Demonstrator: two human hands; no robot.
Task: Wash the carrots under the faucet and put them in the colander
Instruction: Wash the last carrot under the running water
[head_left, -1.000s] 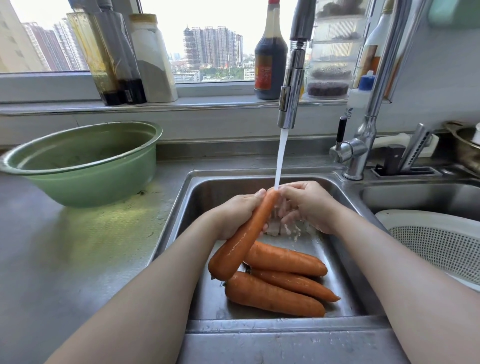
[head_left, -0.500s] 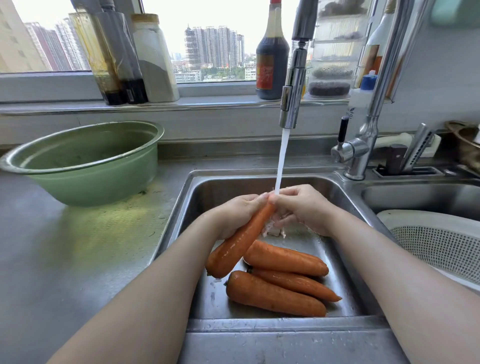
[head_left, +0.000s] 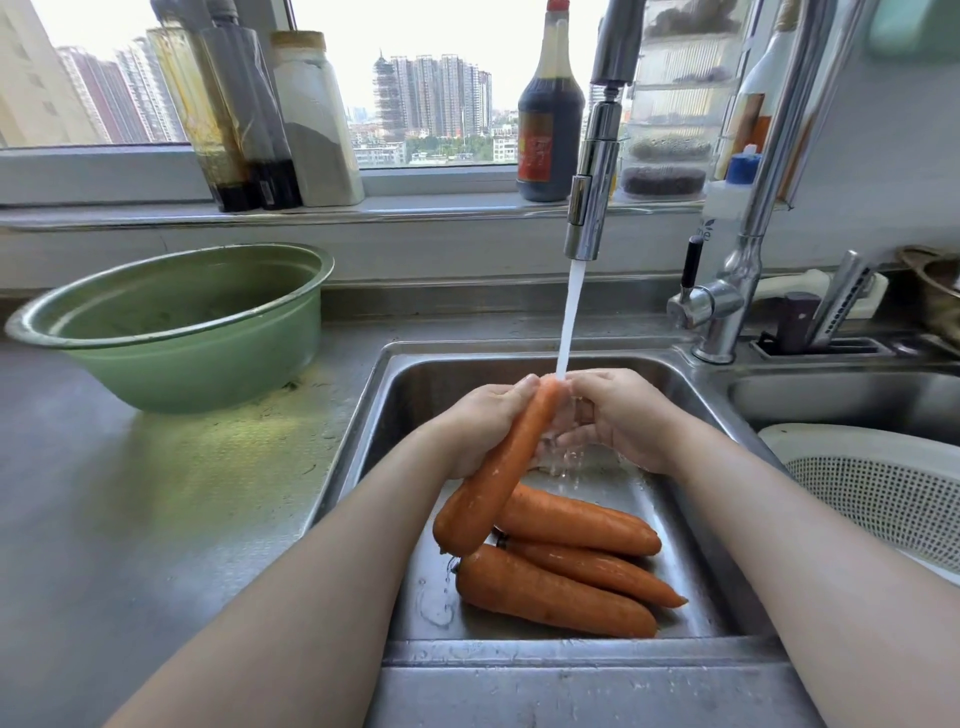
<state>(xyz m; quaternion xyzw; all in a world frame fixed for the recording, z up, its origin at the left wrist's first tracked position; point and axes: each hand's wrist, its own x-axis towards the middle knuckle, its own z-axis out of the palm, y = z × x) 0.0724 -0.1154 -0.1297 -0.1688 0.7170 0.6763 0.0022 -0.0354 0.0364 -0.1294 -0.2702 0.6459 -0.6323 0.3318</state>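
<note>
Desk: status?
Op: L hand (head_left: 485, 426) grips carrot (head_left: 498, 478) mid-shaft, tip up in faucet (head_left: 592, 176) stream. R hand (head_left: 621, 421) cupped at tip; I can't tell if it grips.
Desk: rest?
Op: Three carrots (head_left: 566, 566) flat on sink (head_left: 415, 395) floor. Colander (head_left: 883, 493) in basin (head_left: 831, 395) to right, well apart.

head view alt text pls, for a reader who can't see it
A carrot is washed under a running faucet: the left hand grips it, the right hand is cupped at its tip. Three carrots lie in the sink below, with a white colander at right and a green bowl at left.
</note>
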